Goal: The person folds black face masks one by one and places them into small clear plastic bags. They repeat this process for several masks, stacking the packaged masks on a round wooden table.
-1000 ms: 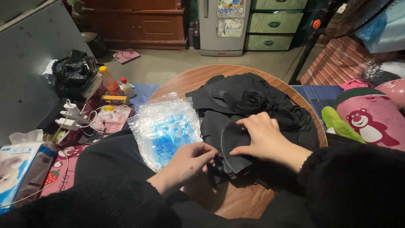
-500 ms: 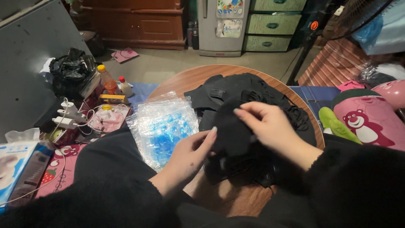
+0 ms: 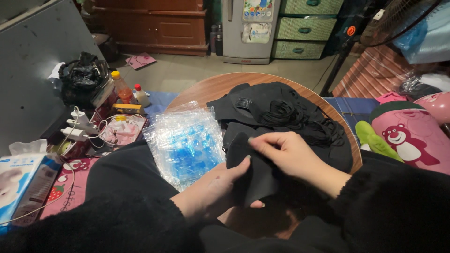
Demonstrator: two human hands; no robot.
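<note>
Black fabric piece (image 3: 253, 175), long axis running toward the person, is pinched by left hand (image 3: 220, 189) and right hand (image 3: 290, 152).

A: Packages, table?
B: One stack of clear plastic bags with blue print (image 3: 185, 145), crinkled, on the table's left edge.
A: Floor, left?
B: Blue-and-white tissue box (image 3: 21, 180), lower corner; orange bottle, yellow cap (image 3: 122, 88); small white bottle, red cap (image 3: 141, 96).
A: Labels?
B: Colourful stickers (image 3: 255, 9) and a pale sheet (image 3: 253, 33) on the grey fridge door.
</note>
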